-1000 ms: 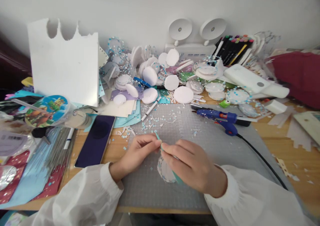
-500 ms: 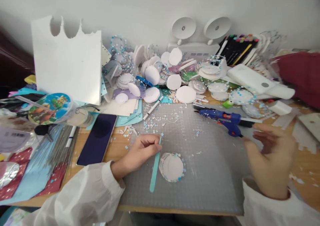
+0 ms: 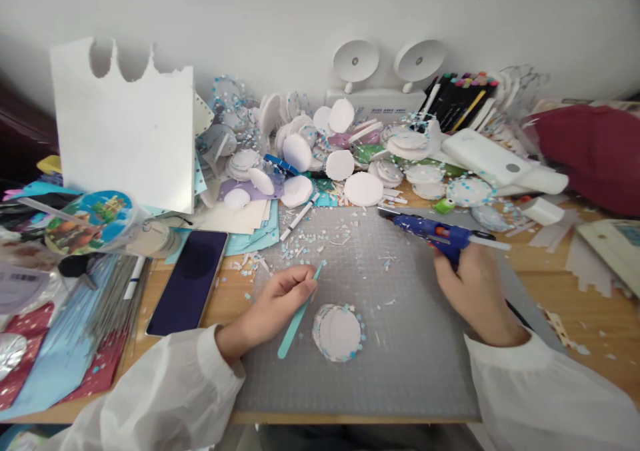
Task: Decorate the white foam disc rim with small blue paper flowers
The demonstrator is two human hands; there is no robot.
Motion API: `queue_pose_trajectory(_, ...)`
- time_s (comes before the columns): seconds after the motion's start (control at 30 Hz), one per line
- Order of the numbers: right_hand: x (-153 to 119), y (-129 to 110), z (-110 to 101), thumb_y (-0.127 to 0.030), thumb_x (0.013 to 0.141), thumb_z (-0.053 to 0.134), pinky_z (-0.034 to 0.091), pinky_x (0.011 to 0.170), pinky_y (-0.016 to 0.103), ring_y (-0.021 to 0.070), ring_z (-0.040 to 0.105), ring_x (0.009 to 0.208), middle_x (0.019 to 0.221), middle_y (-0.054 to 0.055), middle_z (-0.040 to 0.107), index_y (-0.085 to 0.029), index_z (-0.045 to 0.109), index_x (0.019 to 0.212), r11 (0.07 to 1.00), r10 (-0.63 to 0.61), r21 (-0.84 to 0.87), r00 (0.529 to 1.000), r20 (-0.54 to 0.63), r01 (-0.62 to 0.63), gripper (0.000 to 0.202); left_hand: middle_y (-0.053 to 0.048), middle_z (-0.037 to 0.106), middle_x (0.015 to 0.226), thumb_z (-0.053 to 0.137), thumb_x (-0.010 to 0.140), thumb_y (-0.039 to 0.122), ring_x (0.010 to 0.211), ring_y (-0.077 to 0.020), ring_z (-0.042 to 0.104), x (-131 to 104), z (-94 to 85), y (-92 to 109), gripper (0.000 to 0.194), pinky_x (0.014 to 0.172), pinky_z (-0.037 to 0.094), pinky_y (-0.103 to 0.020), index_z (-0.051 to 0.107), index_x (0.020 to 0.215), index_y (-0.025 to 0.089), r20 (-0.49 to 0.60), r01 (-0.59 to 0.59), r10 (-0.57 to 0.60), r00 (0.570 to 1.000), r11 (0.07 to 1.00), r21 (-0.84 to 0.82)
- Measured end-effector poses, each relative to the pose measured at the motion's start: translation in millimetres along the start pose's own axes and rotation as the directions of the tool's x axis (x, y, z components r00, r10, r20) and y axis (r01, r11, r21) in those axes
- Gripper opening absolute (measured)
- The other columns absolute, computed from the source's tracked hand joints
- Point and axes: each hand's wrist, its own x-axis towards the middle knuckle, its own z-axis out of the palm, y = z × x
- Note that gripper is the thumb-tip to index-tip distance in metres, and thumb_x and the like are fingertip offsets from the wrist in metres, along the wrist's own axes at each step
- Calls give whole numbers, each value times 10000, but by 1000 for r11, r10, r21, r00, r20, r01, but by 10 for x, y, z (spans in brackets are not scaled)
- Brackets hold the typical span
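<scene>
My left hand (image 3: 285, 298) pinches slim turquoise tweezers (image 3: 295, 326), which slant with the pointed end up. A tiny pale-blue flower or star piece (image 3: 323, 263) shows at their tip. Just right of that hand, a round white foam disc (image 3: 340, 332) edged with small blue and white pieces lies on the grey cutting mat (image 3: 400, 378). On the mat's right side my right hand (image 3: 473, 284) is wrapped round the handle of a blue glue gun (image 3: 430, 230), its nozzle pointing left. A glue stick (image 3: 490, 240) sticks out of its rear; my palm hides most of the handle.
A phone (image 3: 189, 281) lies left of the mat, beside a bundle of thin wires (image 3: 115, 304). White foam discs (image 3: 364, 188) and beaded rings crowd the back. A white board (image 3: 125, 131) leans on the wall. Scraps litter the mat, and a marker (image 3: 300, 216) lies there.
My right hand has moved left from beside the glue gun and closed round its handle. The tweezers in my left hand have tilted, their lower end swinging left.
</scene>
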Motion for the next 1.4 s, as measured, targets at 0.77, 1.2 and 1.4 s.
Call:
queue_pose_trajectory(0.77, -46, -672, -34, -285, 614, 580, 340, 348, 235, 108, 406, 347, 375, -44, 443, -228, 449, 452, 869, 55, 470, 976, 212, -152, 216, 43, 332, 625, 492, 880, 229, 597, -106, 311, 6, 14, 49, 327, 564, 261, -243, 333, 598, 183, 148, -99, 100, 984, 995, -11)
queue_pose_trajectory(1.2, -82, -664, -2, -271, 620, 553, 311, 355, 237, 93, 361, 345, 353, -41, 403, -232, 383, 425, 888, -33, 456, 977, 210, -68, 262, 45, 327, 649, 495, 882, 182, 609, -105, 303, 11, 11, 51, 326, 566, 244, -255, 324, 604, 183, 169, -98, 101, 980, 995, -22)
queue_pose_trajectory(1.4, -88, -662, 0, -259, 624, 532, 322, 360, 229, 90, 370, 333, 346, -42, 413, -230, 373, 430, 893, -52, 448, 981, 188, -38, 252, 45, 329, 651, 493, 877, 174, 612, -107, 304, 6, 7, 59, 322, 571, 245, -258, 325, 603, 183, 174, -82, 82, 981, 997, -8)
